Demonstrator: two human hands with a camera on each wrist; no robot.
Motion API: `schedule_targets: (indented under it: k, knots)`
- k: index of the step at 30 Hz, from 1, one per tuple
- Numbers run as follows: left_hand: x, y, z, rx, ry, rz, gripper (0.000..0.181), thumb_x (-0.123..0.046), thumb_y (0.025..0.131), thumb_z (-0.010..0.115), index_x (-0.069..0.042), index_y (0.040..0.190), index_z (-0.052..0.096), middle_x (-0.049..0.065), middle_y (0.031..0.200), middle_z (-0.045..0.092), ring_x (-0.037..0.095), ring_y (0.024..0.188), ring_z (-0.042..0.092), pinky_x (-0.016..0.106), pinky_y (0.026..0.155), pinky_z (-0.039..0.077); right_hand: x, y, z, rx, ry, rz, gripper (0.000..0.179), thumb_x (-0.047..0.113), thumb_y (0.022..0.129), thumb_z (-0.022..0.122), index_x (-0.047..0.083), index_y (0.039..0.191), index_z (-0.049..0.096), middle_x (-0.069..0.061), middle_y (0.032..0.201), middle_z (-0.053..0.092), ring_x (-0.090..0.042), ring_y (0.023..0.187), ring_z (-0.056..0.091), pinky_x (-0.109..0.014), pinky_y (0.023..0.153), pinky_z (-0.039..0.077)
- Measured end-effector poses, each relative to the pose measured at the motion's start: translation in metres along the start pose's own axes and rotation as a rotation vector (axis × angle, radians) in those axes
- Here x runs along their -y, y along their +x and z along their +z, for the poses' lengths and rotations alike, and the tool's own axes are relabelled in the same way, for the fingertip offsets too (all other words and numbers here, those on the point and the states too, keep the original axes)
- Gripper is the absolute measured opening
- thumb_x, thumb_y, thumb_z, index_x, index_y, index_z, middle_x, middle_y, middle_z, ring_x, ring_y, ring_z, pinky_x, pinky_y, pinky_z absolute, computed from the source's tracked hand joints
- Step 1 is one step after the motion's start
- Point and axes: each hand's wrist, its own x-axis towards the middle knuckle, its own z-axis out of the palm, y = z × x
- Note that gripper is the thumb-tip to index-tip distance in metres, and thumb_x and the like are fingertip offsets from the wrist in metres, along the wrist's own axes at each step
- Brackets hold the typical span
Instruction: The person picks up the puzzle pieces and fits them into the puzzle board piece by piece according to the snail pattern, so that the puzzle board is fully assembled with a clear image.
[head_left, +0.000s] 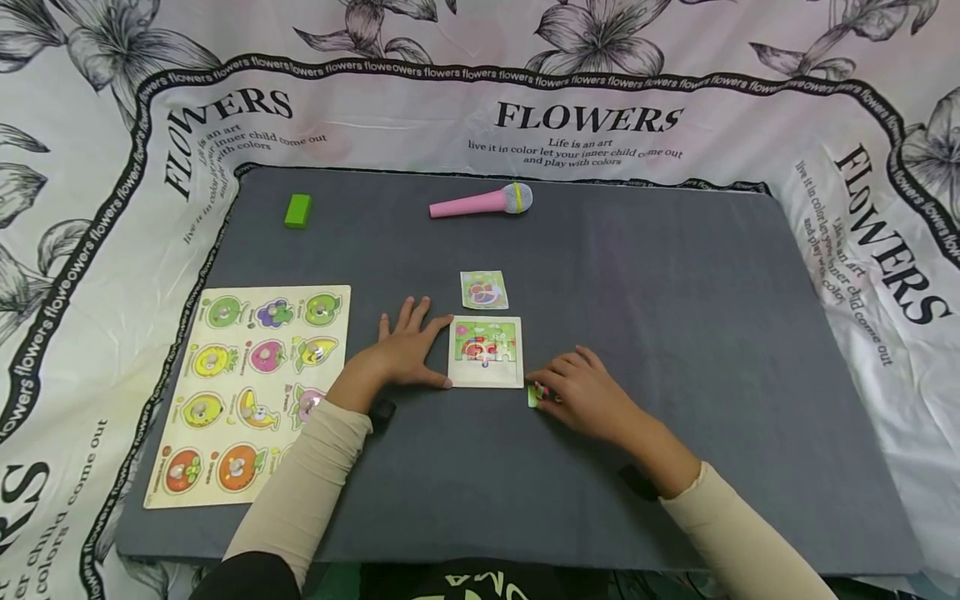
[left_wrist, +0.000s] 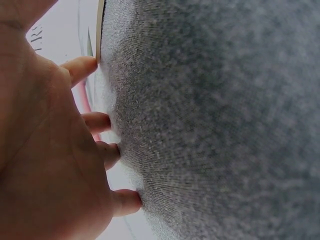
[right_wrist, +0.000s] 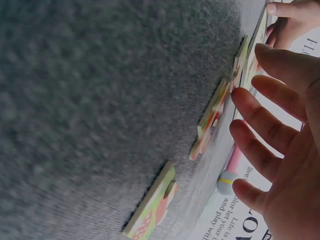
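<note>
A square puzzle tray (head_left: 486, 378) lies on the grey table, with a partly filled picture of green and red pieces inside its pale frame. My left hand (head_left: 401, 354) is spread flat beside it, index fingertip and thumb at its left edge. In the left wrist view, a fingertip touches the tray's edge (left_wrist: 100, 35). Just right of the tray, my right hand (head_left: 581, 390) hovers over loose puzzle pieces, mostly hidden from above. The right wrist view shows one piece (right_wrist: 152, 207) near the camera and another (right_wrist: 210, 122) by the loosely bent fingers, nothing held between them.
Above the tray lies a small picture card (head_left: 483, 290). A large fruit board (head_left: 251, 327) lies to the left, partly under my left forearm. Farther back are a pink toy microphone (head_left: 480, 202) and a green block (head_left: 297, 211). A flower-printed cloth (head_left: 405, 108) borders the table.
</note>
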Motion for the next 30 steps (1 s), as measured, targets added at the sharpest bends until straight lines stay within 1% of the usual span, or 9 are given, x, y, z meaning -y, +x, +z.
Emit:
schedule_targets:
  k: [11, 19, 25, 30]
  knots:
    - [0.003, 0.000, 0.001, 0.004, 0.005, -0.005, 0.106, -0.054, 0.074, 0.079, -0.024, 0.156, 0.019, 0.017, 0.163, -0.005, 0.037, 0.148, -0.014, 0.069, 0.111, -0.001, 0.002, -0.002, 0.004, 0.009, 0.001, -0.001, 0.037, 0.022, 0.078, 0.082, 0.016, 0.113, 0.071, 0.001, 0.098, 0.067, -0.024, 0.102, 0.059, -0.059, 0.103, 0.034]
    - [0.004, -0.001, 0.001, 0.005, 0.008, -0.011, 0.106, -0.054, 0.074, 0.079, -0.024, 0.156, 0.019, 0.017, 0.163, -0.006, 0.037, 0.148, -0.014, 0.069, 0.111, -0.002, 0.003, 0.001, 0.004, -0.006, -0.003, -0.006, 0.034, 0.020, 0.078, 0.082, 0.017, 0.110, 0.072, 0.001, 0.097, 0.068, -0.024, 0.102, 0.059, -0.058, 0.102, 0.035]
    - [0.003, -0.002, 0.000, 0.003, -0.001, -0.003, 0.106, -0.053, 0.074, 0.079, -0.024, 0.156, 0.020, 0.017, 0.163, -0.006, 0.037, 0.148, -0.014, 0.069, 0.110, -0.002, 0.003, 0.012, -0.007, -0.021, -0.008, 0.008, 0.032, 0.020, 0.079, 0.082, 0.017, 0.109, 0.072, 0.002, 0.097, 0.067, -0.023, 0.102, 0.058, -0.057, 0.104, 0.034]
    - [0.001, -0.002, -0.002, 0.005, -0.003, 0.006, 0.106, -0.053, 0.075, 0.079, -0.024, 0.157, 0.018, 0.017, 0.163, -0.007, 0.037, 0.148, -0.015, 0.069, 0.111, -0.002, 0.007, 0.028, -0.010, -0.052, -0.014, -0.041, 0.031, 0.022, 0.080, 0.081, 0.016, 0.108, 0.072, 0.002, 0.097, 0.066, -0.022, 0.102, 0.058, -0.057, 0.104, 0.033]
